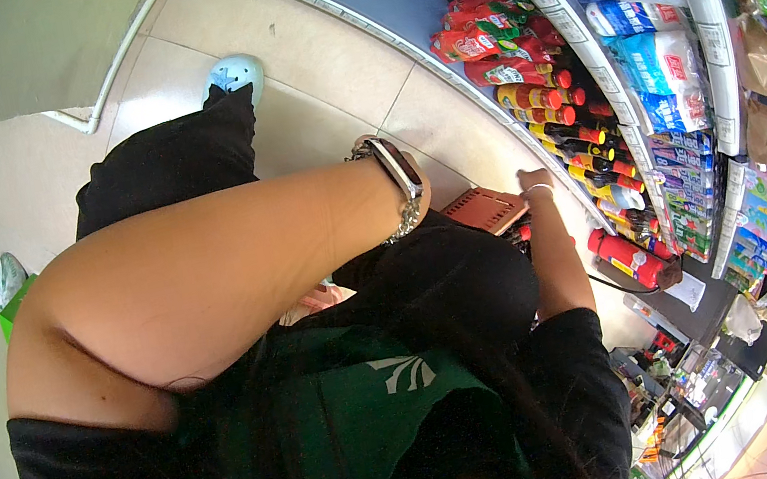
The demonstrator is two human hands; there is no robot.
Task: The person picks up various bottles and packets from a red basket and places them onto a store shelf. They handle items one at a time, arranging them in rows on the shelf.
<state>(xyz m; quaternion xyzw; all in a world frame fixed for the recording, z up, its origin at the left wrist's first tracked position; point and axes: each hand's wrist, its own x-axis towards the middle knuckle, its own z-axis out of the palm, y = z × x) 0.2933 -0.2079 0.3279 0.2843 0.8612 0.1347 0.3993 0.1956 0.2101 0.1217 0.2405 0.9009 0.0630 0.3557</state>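
My left arm crosses the view, with a dark wristband and a chain bracelet at the wrist. Only slivers of my left hand (425, 190) show past the wristband, near my black-trousered leg; its fingers are hidden. My right hand (535, 180) is low by the bottom shelf, at the corner of a salmon-pink plastic basket (481, 210). Its fingers look curled, but whether they grip the rim is unclear. Dark bottles with red caps (521, 233) show beside the basket, partly behind my leg.
Red Heinz ketchup pouches (504, 71) and several sauce bottles (591, 163) line the bottom shelf. Bagged goods (658, 64) fill the shelf above. A red fire extinguisher (627, 260) stands at the shelf end. A light blue clog (238, 73) rests on the tiled floor (312, 38).
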